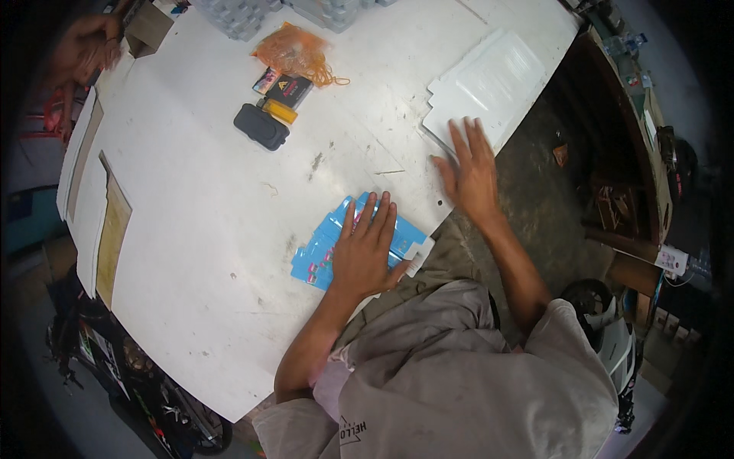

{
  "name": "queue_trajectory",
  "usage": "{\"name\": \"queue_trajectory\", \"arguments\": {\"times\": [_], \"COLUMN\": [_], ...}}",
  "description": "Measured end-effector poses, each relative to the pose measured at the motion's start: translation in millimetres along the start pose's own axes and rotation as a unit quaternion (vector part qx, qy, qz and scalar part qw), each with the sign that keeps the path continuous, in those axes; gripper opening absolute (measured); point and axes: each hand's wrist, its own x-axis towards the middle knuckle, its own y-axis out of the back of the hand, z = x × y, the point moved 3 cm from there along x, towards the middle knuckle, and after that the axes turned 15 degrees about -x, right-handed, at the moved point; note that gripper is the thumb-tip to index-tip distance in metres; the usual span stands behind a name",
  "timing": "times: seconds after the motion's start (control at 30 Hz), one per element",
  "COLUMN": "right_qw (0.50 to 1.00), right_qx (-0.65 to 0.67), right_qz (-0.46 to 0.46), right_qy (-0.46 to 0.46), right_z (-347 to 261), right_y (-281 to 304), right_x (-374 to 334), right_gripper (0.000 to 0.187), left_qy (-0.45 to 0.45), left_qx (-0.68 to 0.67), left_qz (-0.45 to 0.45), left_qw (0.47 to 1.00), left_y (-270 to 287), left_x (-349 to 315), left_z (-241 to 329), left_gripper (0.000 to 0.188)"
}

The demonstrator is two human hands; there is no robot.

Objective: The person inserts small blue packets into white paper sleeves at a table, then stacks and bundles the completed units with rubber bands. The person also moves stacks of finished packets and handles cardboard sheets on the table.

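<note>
My left hand (363,249) lies flat, fingers stretched, on a blue printed cardboard box blank (313,256) with pink marks and notched edges. The blank rests at the table's near edge, and one white flap shows at its right end. My right hand (475,176) is open and slightly blurred, its fingertips over the near end of a stack of white box blanks (493,80) at the right. Whether those fingertips touch the top blank I cannot tell.
On the white table (191,229) lie a dark grey case (261,127), a yellow lighter (279,111), a black packet (290,90) and an orange plastic bag (289,50). Clear plastic trays (241,17) stand at the back. Another person's arm (84,50) shows at far left.
</note>
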Motion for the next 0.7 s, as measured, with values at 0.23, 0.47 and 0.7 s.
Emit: {"name": "queue_trajectory", "arguments": {"times": [0.23, 0.47, 0.7], "right_qw": [0.977, 0.911, 0.999], "right_qx": [0.198, 0.271, -0.008], "right_qz": [-0.053, -0.311, -0.003], "right_qy": [0.057, -0.021, -0.041], "right_z": [-19, -51, 7], "right_y": [-8, 6, -9], "right_x": [-36, -48, -14], "right_gripper": [0.038, 0.032, 0.042], "left_qy": [-0.001, -0.003, -0.01], "left_qx": [-0.037, 0.068, -0.015], "left_qz": [0.043, 0.004, -0.012], "left_qw": [0.998, 0.998, 1.0], "left_y": [-14, -11, 3], "left_x": [0, 0, 4], "left_z": [-6, 2, 4], "left_gripper": [0.059, 0.066, 0.071]}}
